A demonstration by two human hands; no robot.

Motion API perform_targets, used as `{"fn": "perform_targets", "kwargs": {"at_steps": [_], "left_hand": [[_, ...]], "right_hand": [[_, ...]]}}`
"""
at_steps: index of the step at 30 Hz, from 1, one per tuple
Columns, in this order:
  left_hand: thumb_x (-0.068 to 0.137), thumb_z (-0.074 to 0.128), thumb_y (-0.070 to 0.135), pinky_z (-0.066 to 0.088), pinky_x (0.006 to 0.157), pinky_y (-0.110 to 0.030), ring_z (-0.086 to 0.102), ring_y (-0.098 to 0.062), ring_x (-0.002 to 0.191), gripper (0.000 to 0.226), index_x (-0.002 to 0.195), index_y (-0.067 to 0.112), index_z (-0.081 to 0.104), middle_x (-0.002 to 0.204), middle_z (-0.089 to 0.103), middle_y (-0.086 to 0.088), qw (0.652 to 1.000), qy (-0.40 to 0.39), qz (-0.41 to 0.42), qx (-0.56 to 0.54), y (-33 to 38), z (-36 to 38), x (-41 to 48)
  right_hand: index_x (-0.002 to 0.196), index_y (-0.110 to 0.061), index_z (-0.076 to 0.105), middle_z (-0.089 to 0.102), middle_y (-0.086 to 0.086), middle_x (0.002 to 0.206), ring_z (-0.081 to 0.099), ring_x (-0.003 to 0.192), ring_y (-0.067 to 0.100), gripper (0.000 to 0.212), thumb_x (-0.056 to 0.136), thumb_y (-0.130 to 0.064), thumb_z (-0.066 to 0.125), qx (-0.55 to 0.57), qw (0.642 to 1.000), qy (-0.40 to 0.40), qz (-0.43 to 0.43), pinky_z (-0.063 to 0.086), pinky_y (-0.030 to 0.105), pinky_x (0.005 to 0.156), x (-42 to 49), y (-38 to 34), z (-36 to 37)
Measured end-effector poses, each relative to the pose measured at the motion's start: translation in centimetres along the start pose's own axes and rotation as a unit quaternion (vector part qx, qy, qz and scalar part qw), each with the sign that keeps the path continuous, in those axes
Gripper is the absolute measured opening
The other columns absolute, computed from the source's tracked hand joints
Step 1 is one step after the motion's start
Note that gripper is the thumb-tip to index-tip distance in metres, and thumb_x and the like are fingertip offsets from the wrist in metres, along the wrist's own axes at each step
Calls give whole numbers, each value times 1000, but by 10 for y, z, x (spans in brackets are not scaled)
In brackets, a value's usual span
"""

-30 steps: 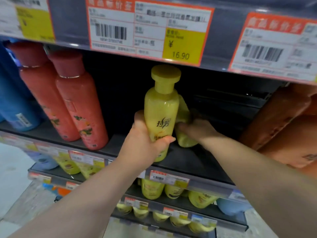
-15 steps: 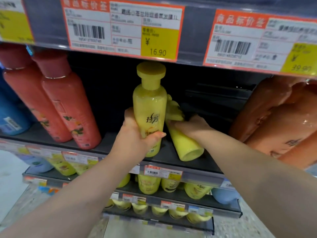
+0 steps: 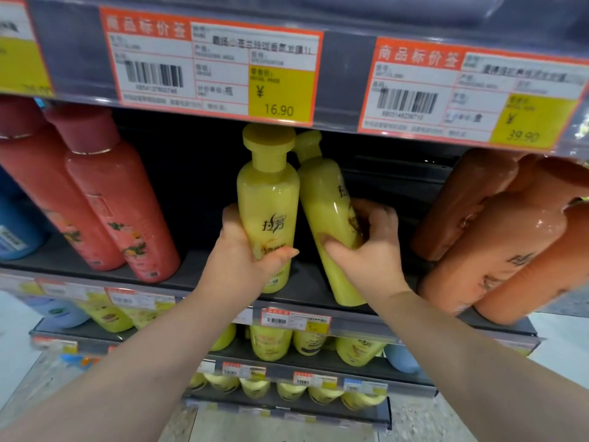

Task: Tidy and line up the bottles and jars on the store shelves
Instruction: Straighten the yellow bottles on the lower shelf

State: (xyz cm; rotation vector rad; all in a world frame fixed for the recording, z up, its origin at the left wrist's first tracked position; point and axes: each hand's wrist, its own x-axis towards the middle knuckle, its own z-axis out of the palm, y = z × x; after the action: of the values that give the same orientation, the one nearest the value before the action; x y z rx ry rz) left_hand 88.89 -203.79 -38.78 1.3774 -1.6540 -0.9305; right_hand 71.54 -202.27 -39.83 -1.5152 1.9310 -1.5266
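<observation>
The left hand (image 3: 245, 253) is curled round the low half of a yellow bottle (image 3: 267, 193), with the thumb across the front, so part of the label is covered. This bottle stands up straight near the front edge of the dark shelf (image 3: 191, 275). The right hand (image 3: 366, 253) grips a second yellow bottle (image 3: 322, 193) just beside it, fingers round the far side and thumb on the near side. This one leans. Its cap is partly hidden behind the first bottle's cap, and its foot sits right by the shelf's front edge. I cannot tell if the 2 bottles touch. The back of the shelf is too dark to see. A blue bottle (image 3: 12, 231) is cut off at the left side, and the leaning orange bottles (image 3: 497, 237) are cut off at the right. The small print on the price tags is blurry, but 16.90 (image 3: 279, 110) and 39.90 (image 3: 522, 135) can be read. The tag rail hangs just above the yellow caps, so there is little room upward. There is a wide dark gap between the pink bottles (image 3: 121, 212) and the first yellow bottle, and another between the leaning bottle and the orange ones. More yellow bottles (image 3: 271, 342) stand on the lower shelves, their tops hidden by the rails.
</observation>
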Motion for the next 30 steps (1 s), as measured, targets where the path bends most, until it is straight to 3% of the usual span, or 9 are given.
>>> {"fn": "perform_targets", "kwargs": {"at_steps": [3, 7, 9, 12, 18, 21, 24, 26, 30], "left_hand": [[67, 79, 29, 44, 80, -29, 56, -18, 96, 65, 107, 28, 28, 107, 57, -2, 1000, 2, 3, 2, -2, 0, 0], [68, 79, 25, 43, 77, -26, 56, -13, 88, 63, 106, 25, 30, 92, 56, 10, 1000, 1, 9, 7, 1, -1, 0], [68, 79, 25, 43, 78, -27, 56, -13, 87, 61, 104, 25, 30, 87, 53, 15, 1000, -2, 5, 7, 2, 0, 1], [68, 79, 23, 43, 79, -27, 56, -14, 89, 60, 103, 24, 30, 87, 52, 17, 1000, -4, 3, 8, 4, 0, -1], [69, 79, 22, 43, 74, -22, 54, -4, 84, 61, 103, 26, 29, 88, 51, 19, 1000, 1, 14, 4, 1, 1, 0], [69, 79, 22, 42, 74, -21, 53, -5, 85, 62, 104, 26, 29, 89, 50, 20, 1000, 1, 16, 1, -1, 1, 1], [69, 79, 22, 40, 67, -10, 50, 3, 81, 63, 106, 26, 27, 89, 49, 20, 1000, -1, 19, 4, -1, 1, 1], [69, 79, 22, 44, 74, -18, 54, -4, 86, 63, 106, 26, 27, 91, 53, 15, 1000, -3, 18, -2, -2, 1, 1], [68, 79, 22, 47, 77, -26, 58, -13, 93, 62, 106, 27, 30, 96, 59, 7, 1000, -4, 11, -11, -3, 1, 0]], "right_hand": [[106, -12, 58, 47, -1, 103, 52, 87, 3, 40, 68, -8, 72, -33, 998, -39, -39, 35, 4, 81, -8, 6, -10], [135, -22, 37, 50, 8, 127, 48, 116, 27, 78, 70, -47, 72, -175, 957, -229, 39, 40, 30, 92, -12, 7, -2], [139, -25, 27, 51, 8, 128, 50, 115, 29, 84, 71, -50, 69, -200, 937, -274, 86, 43, 32, 88, -6, 2, 4], [133, -24, 31, 53, 5, 123, 54, 107, 26, 83, 67, -55, 70, -217, 908, -311, 178, 47, 32, 81, 16, -4, 7], [138, -13, 31, 48, 10, 131, 53, 109, 28, 90, 70, -63, 60, -225, 898, -309, 216, 46, 31, 76, 41, -4, 19], [124, -18, 43, 55, 3, 111, 51, 81, 15, 75, 65, -59, 65, -207, 895, -339, 201, 38, 23, 57, 37, -4, 26], [86, -25, 49, 49, -8, 75, 44, 62, 6, 39, 66, -52, 68, -194, 895, -350, 198, 34, 19, 47, 36, -7, 30], [77, -24, 48, 49, -7, 71, 46, 60, 7, 35, 64, -49, 70, -207, 900, -331, 193, 34, 19, 46, 36, -8, 25], [95, -22, 50, 56, -6, 81, 55, 70, 11, 43, 62, -36, 73, -119, 959, -186, 175, 39, 17, 49, 30, -8, 13]]}}
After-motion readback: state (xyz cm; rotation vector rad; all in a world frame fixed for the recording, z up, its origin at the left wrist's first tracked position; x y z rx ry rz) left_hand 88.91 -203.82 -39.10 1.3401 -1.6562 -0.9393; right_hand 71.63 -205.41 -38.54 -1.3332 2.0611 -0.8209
